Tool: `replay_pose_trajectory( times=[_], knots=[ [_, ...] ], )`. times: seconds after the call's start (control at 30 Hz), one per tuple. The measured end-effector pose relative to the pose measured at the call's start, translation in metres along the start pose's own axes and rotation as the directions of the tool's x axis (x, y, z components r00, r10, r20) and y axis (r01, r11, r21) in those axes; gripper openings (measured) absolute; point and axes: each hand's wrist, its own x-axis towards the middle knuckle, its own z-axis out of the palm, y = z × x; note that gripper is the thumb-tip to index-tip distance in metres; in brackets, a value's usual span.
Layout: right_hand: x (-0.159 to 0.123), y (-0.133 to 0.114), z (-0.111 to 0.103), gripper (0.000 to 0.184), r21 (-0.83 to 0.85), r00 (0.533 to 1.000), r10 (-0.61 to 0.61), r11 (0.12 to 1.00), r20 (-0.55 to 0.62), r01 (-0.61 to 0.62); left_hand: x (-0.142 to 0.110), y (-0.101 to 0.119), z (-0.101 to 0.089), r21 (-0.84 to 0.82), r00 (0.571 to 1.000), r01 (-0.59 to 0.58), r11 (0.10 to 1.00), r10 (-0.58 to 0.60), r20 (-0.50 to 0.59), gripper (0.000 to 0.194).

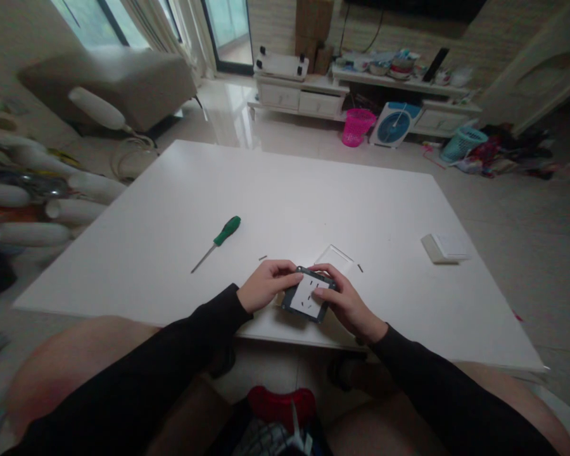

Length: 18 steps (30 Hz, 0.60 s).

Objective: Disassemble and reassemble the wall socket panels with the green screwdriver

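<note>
Between my two hands is a wall socket (308,296), a white face with dark slots set in a dark grey frame, held above the table's near edge. My left hand (270,282) grips its upper left corner, thumb on the front. On the right side, my right hand (344,297) has its thumb on the white face and its fingers behind. A white cover frame (335,255) lies just beyond the socket, partly hidden by my right hand. Small dark screws, one (263,258) to the left and another (360,268) to the right, lie nearby. A green-handled screwdriver (227,231) rests farther left.
The white table (285,196) spans the space before me. A small white box-like piece (444,248) sits near its right edge. Past the table stand a pink basket (357,126), a blue fan (394,125) and a low cabinet (280,95). Rolls and clutter (76,212) crowd the left.
</note>
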Motion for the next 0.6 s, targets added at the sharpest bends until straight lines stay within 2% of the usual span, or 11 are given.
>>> replay_pose_trajectory(
  times=[0.1,0.17,0.23,0.27,0.33,0.43,0.5,0.6],
  knots=[
    [-0.001,0.0,0.001,0.047,-0.051,1.0,-0.02,0.999,0.011,0.02,0.0,0.0,-0.001,0.007,0.999,-0.002,1.0,0.002,-0.037,0.041],
    [-0.001,0.0,0.002,0.061,-0.113,0.999,-0.052,0.992,-0.012,0.051,0.001,-0.001,-0.001,0.014,0.998,-0.003,1.0,0.004,-0.066,0.042],
    [-0.003,-0.001,0.002,0.081,-0.263,0.987,-0.151,0.956,-0.058,0.131,0.001,-0.001,-0.002,0.019,0.996,0.007,1.0,-0.006,-0.089,0.044],
    [-0.004,-0.003,0.002,0.09,-0.373,0.972,-0.227,0.908,-0.057,0.191,0.002,-0.001,-0.003,0.016,0.995,0.018,1.0,-0.016,-0.097,0.046],
    [-0.006,-0.006,0.001,0.1,-0.59,0.924,-0.38,0.736,0.045,0.332,0.002,-0.001,-0.003,0.004,0.994,0.041,0.999,-0.041,-0.101,0.048],
    [-0.007,-0.011,-0.001,0.097,-0.733,0.847,-0.467,0.479,0.254,0.484,0.002,-0.002,-0.003,-0.004,0.992,0.061,0.998,-0.061,-0.107,0.052],
    [-0.007,-0.013,-0.002,0.094,-0.757,0.819,-0.475,0.391,0.322,0.524,0.002,-0.004,-0.004,0.002,0.992,0.07,0.998,-0.069,-0.109,0.053],
    [-0.006,-0.017,-0.002,0.091,-0.765,0.803,-0.467,0.337,0.37,0.549,0.003,-0.005,-0.005,0.012,0.993,0.074,0.997,-0.072,-0.098,0.052]
  ],
)
